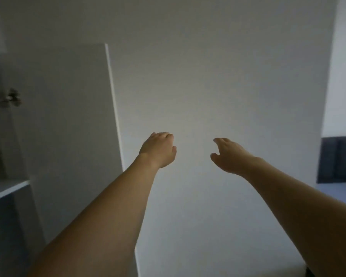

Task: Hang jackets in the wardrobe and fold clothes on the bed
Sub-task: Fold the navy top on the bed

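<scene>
Both forearms fill the lower frame, bare and stretched forward, and neither carries anything. Beyond the fingers of both hands stands a broad white wardrobe panel (218, 76), the largest thing in view; whether it is a closed door or a side wall cannot be told. Left of the left fingers an open wardrobe door (68, 116) swings out, with a metal hinge (8, 99) and a shelf (6, 188) further left, inside the dim cabinet. Far to the right of the right fingers lies a dark headboard (338, 158) above a pale strip of bed (340, 194). No jackets or clothes show anywhere, so the task's things are out of view.

The left hand (159, 149) has its fingers curled downward, holding nothing. The right hand (228, 155) has its fingers loosely spread, thumb apart, also holding nothing.

Judging from this, the hands are between garments. The risk is a blind reach: with the view tilted up at the blank panel, a hand could knock the open door's edge or miss a garment lying below the frame.
</scene>
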`<state>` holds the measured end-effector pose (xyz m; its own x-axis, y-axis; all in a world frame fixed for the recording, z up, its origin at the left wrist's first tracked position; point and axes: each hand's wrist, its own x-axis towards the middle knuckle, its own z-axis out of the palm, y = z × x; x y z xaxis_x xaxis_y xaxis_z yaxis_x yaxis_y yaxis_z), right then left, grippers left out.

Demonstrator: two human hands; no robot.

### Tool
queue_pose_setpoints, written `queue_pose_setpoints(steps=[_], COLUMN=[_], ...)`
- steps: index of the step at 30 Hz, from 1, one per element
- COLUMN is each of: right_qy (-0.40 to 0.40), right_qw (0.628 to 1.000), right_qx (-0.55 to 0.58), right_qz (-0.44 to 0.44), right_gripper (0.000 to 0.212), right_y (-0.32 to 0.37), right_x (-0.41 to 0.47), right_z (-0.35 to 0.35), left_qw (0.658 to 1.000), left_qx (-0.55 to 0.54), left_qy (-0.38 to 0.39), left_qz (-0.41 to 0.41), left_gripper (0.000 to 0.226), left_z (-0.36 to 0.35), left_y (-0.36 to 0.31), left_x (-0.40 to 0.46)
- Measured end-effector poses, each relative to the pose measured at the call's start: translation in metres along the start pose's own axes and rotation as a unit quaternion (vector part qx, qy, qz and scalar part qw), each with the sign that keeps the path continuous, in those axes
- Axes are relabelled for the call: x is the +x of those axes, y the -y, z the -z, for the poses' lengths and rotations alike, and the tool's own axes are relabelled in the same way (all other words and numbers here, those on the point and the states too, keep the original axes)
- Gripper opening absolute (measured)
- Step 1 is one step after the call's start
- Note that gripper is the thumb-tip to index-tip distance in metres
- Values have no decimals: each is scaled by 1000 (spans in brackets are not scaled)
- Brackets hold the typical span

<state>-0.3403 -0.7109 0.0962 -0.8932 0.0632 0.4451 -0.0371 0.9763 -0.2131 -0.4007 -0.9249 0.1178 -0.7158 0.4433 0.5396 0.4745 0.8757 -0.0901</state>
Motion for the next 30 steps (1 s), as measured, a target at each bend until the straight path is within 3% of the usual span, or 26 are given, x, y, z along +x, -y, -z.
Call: queue_pose_setpoints(steps=[11,22,30], right_qy=[-5,26,10], right_qw=[977,959,916], right_qx=[-28,-63,-83], right_qz=[-211,-276,-393], right_gripper=[54,60,53], right_y=[-325,-600,-813], right_x=[-168,-259,-387], right_z=[98,162,263], left_qw=[975,946,902], left_qx=[-107,-166,-198], left_qy=[60,110,142], left_qz=[-183,-257,-356], left_gripper=[55,50,54], left_z=[-64,-155,-148], left_y=[-378,-699,-994], left_x=[71,133,137])
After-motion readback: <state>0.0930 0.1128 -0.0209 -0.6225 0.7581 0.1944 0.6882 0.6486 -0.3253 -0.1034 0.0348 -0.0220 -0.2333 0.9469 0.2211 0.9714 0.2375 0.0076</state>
